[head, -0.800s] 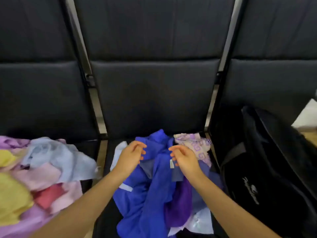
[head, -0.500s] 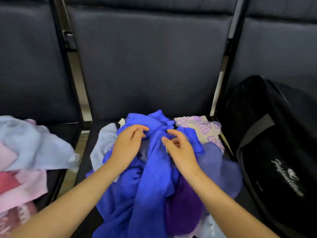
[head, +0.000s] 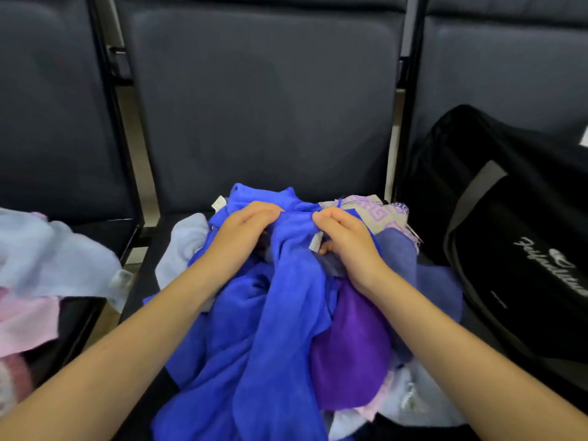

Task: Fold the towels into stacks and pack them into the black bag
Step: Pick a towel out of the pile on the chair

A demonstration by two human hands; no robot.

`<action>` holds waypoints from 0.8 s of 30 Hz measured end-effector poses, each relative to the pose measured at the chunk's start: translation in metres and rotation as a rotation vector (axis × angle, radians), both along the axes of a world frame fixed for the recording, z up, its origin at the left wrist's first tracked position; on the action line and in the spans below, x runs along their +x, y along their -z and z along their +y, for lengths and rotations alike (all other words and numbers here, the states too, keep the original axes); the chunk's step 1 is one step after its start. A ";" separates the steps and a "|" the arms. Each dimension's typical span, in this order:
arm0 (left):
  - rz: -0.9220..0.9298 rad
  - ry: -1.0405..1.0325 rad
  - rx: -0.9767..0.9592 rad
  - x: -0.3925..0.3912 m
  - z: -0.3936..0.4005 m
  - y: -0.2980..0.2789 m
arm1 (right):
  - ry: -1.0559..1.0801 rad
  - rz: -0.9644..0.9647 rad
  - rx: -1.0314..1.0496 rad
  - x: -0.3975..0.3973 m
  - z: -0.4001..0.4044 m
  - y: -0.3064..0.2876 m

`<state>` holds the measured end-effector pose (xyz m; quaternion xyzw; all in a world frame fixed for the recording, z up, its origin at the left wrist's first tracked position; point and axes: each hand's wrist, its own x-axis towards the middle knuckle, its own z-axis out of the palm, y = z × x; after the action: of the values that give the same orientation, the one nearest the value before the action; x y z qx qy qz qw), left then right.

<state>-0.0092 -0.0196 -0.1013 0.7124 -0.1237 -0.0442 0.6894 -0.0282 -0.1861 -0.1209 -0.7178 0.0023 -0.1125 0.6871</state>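
- The royal-blue towel [head: 280,313] drapes toward the seat's near edge; lifted carelessly, it could drag the purple towel [head: 350,351] off the chair.
- Left hand [head: 241,233] and right hand [head: 346,240] both pinch its bunched top edge, probably mid-hem rather than at corners, so the fold may skew.
- The black bag [head: 521,265] waits on the right-hand seat.

Three dark padded chairs stand in a row, side by side. The middle chair [head: 264,100] has a wide backrest. Black metal frame bars [head: 105,90] separate the seats. Between them a pale floor [head: 140,186] shows. Light is soft and even.
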 end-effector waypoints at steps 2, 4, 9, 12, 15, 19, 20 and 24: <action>0.030 0.058 -0.115 -0.004 0.006 -0.009 | -0.047 -0.023 0.076 -0.003 0.000 -0.011; -0.011 0.138 -0.135 -0.009 0.009 -0.024 | -0.087 -0.026 0.264 -0.007 0.000 -0.029; -0.139 0.271 0.123 -0.027 0.007 -0.063 | 0.067 -0.059 0.416 -0.028 -0.018 -0.077; -0.179 0.262 0.249 -0.040 0.009 -0.075 | 0.104 -0.126 0.434 -0.048 -0.035 -0.100; -0.209 0.177 0.395 -0.053 0.016 -0.077 | 0.117 -0.156 0.466 -0.068 -0.050 -0.118; -0.164 0.102 0.456 -0.070 0.042 -0.076 | 0.115 -0.112 0.359 -0.093 -0.061 -0.113; -0.158 0.087 0.479 -0.075 0.049 -0.073 | 0.143 -0.084 0.365 -0.097 -0.062 -0.106; -0.096 -0.002 0.559 -0.093 0.090 -0.044 | 0.311 0.058 0.523 -0.112 -0.074 -0.067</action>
<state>-0.1022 0.0702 -0.0572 0.8763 -0.1386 -0.0419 0.4595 -0.1405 -0.2596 -0.0535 -0.5106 0.1607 -0.1911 0.8227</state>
